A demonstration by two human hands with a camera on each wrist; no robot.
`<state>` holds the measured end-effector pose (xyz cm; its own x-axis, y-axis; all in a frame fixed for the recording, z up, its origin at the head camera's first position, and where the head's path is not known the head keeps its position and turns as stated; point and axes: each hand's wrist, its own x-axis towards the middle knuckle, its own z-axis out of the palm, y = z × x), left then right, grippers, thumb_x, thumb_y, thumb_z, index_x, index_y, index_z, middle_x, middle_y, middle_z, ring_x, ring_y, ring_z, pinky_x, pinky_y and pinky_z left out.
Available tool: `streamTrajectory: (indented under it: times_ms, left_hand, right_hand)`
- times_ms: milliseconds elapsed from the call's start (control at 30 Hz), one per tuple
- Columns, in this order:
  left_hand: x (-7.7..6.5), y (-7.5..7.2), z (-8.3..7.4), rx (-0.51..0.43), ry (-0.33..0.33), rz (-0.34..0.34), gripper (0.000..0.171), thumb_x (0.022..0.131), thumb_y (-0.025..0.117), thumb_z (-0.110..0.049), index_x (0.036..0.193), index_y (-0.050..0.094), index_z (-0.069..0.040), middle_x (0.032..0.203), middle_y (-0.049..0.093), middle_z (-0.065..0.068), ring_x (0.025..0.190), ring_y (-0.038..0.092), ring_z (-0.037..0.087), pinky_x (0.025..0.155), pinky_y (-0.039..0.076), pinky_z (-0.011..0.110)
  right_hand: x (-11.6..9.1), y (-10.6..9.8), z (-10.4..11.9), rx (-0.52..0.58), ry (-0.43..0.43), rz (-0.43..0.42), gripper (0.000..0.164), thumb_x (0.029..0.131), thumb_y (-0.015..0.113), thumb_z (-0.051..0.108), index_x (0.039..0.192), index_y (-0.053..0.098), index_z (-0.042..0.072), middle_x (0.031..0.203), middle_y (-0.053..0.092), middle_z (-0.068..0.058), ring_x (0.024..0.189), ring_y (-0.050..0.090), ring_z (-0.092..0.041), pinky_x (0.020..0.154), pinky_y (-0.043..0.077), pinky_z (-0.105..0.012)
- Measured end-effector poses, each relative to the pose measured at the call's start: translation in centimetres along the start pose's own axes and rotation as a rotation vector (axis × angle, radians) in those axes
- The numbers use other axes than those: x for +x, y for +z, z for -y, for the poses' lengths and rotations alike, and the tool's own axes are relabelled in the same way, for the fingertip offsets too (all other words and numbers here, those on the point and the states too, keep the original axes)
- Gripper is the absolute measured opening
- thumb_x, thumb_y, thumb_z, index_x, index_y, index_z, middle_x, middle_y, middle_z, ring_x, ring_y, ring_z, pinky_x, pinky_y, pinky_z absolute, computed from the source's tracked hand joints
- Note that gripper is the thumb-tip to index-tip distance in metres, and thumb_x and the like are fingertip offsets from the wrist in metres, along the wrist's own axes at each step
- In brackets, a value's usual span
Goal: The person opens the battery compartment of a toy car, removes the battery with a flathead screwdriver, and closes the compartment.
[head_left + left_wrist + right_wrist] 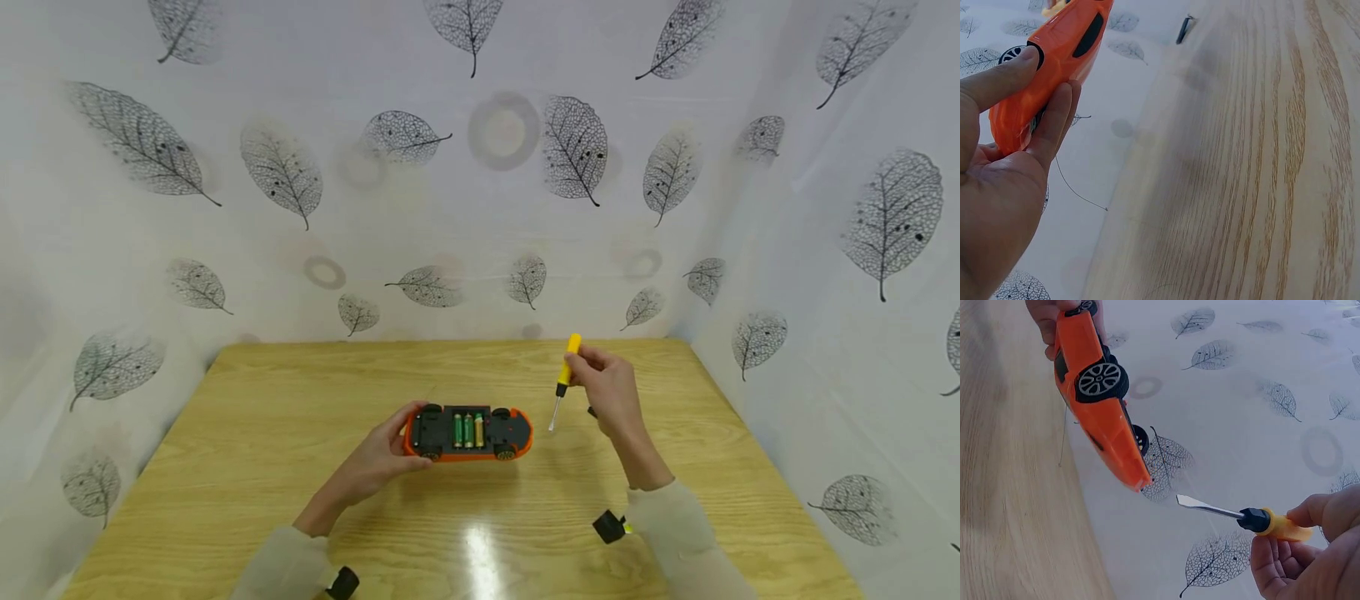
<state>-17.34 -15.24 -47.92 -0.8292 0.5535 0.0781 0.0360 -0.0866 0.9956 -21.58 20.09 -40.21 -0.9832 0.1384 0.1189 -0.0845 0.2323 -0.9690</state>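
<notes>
An orange toy car is held above the table with its dark underside facing the head camera. Three batteries sit side by side in its uncovered battery compartment. My left hand grips the car's left end, thumb on one side and fingers on the other; the left wrist view shows the thumb by a wheel. To the right of the car, my right hand pinches the yellow handle of a flathead screwdriver. The screwdriver's metal tip points down toward the table, apart from the car.
The wooden table has white leaf-print curtains behind it and at both sides. A small dark piece lies on the table, partly hidden by my right hand in the head view. A thin wire hangs from the car.
</notes>
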Motion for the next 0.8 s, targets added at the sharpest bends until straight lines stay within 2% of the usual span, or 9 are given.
streamTrajectory:
  times_ms: [33,133,267,433,800]
  left_hand:
    - [0.0,0.0,0.0,0.003,-0.001,0.000,0.089,0.093,0.073,0.005,0.162,0.016,0.004,0.162,0.019,0.034,0.131,0.055,0.037,0.096,0.057,0.034]
    - [0.1,0.1,-0.1,0.017,-0.011,-0.007,0.088,0.093,0.073,0.005,0.162,0.018,0.002,0.162,0.020,0.034,0.130,0.056,0.038,0.095,0.057,0.034]
    - [0.1,0.2,-0.2,0.034,-0.022,-0.018,0.088,0.093,0.074,0.005,0.162,0.019,0.000,0.162,0.021,0.033,0.130,0.055,0.039,0.095,0.057,0.034]
    - [0.1,0.4,-0.3,0.037,-0.021,-0.017,0.089,0.092,0.073,0.006,0.162,0.019,0.001,0.163,0.020,0.032,0.132,0.053,0.041,0.096,0.057,0.033]
    - [0.4,0.5,-0.1,0.012,-0.006,0.012,0.088,0.093,0.074,0.005,0.162,0.020,0.001,0.162,0.021,0.032,0.132,0.054,0.037,0.096,0.057,0.034]
  right_hand:
    - [-0.1,0.2,0.2,0.015,0.000,-0.004,0.040,0.102,0.068,0.019,0.131,0.066,-0.008,0.111,0.070,-0.022,0.077,0.070,-0.015,0.072,0.059,-0.024]
    - [-0.4,0.7,1.0,0.064,-0.015,-0.008,0.039,0.100,0.070,0.017,0.129,0.066,-0.009,0.107,0.071,-0.021,0.074,0.071,-0.016,0.072,0.060,-0.023]
    - [-0.9,1.5,1.8,0.112,-0.062,-0.005,0.032,0.099,0.071,0.012,0.122,0.069,-0.011,0.101,0.071,-0.020,0.071,0.071,-0.017,0.076,0.062,-0.031]
    - [-1.3,2.4,2.4,0.159,-0.095,0.005,0.025,0.098,0.071,0.008,0.116,0.071,-0.010,0.096,0.071,-0.018,0.070,0.070,-0.018,0.074,0.063,-0.034]
    - [-1.5,4.4,3.0,0.212,-0.158,0.047,0.025,0.098,0.073,0.010,0.114,0.071,-0.008,0.098,0.071,-0.022,0.073,0.070,-0.020,0.076,0.063,-0.040]
